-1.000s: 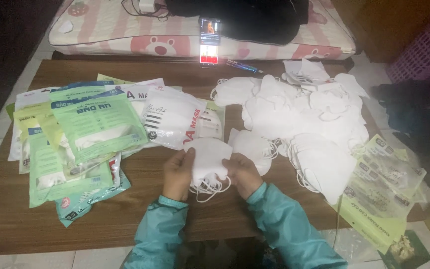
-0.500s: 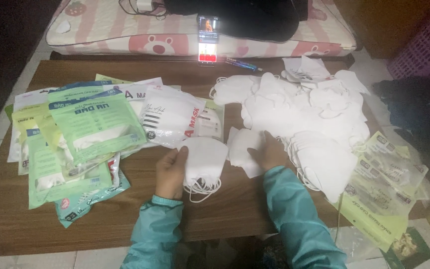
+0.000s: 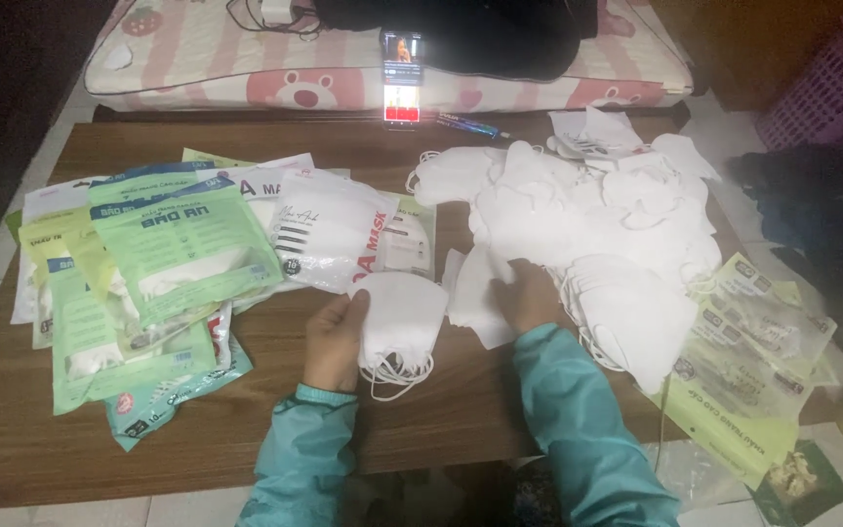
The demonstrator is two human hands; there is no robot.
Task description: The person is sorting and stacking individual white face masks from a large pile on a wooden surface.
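Head camera view: left hand (image 3: 336, 337) grips a small stack of folded white face masks (image 3: 400, 324) on a wooden table (image 3: 246, 420); right hand (image 3: 529, 295) rests with fingers spread flat on the loose mask pile (image 3: 587, 210). Green packets (image 3: 163, 259) lie at left.

Single head-worn camera, looking steeply down and forward onto the wooden table (image 3: 421, 146), close enough that both teal sleeves cross the near edge, cushion (image 3: 246, 68) beyond the table's far edge, tiled floor around it
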